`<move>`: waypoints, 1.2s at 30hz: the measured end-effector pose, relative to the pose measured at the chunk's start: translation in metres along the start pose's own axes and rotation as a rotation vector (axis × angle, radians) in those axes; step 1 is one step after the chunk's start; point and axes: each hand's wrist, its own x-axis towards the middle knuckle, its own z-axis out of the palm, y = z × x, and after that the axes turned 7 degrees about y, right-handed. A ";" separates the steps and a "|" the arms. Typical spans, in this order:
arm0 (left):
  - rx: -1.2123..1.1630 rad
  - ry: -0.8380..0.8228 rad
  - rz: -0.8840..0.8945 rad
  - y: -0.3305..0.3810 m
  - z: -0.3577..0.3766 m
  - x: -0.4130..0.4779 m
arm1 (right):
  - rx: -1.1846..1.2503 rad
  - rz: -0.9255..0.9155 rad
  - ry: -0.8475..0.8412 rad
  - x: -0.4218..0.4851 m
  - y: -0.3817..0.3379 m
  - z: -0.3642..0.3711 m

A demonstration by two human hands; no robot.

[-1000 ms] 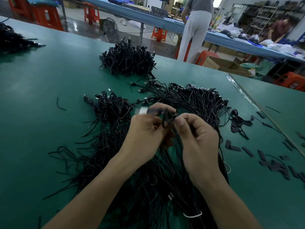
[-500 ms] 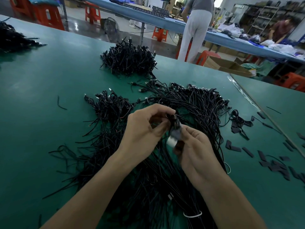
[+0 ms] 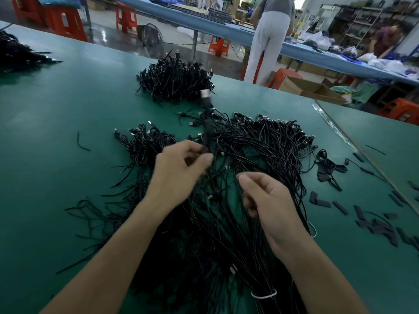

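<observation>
One hand only on it now: shares the cable [image 3: 208, 132] no longer, lets it streak blurred from the left hand [image 3: 181, 171] toward the far pile [image 3: 176, 85], plug end [image 3: 205, 94] nearly over that heap. Cannot tell through the blur whether pinching or already releasing. Leaves the right hand [image 3: 269, 200] loosely curled, holding nothing, above the loose cables [image 3: 260, 150] on the counter [image 3: 56, 109]. Reads as tossing a finished piece aside, next one due.

Nothing legible here: cables [image 3: 260, 155] carry no print, and shelves [image 3: 362, 17], upper right, are perhaps too blurred.
</observation>
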 end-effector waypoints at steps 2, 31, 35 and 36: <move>-0.022 0.126 -0.098 -0.014 -0.012 0.012 | -0.322 -0.053 -0.020 0.004 0.013 -0.009; -0.042 0.120 -0.063 -0.033 -0.008 0.015 | -0.646 -0.161 0.227 0.027 0.035 -0.006; -0.058 0.137 -0.099 -0.036 -0.008 0.015 | -0.751 -0.352 0.107 0.011 0.022 0.009; -0.069 0.147 -0.106 -0.036 -0.008 0.016 | -0.745 -0.347 -0.003 0.006 0.020 0.016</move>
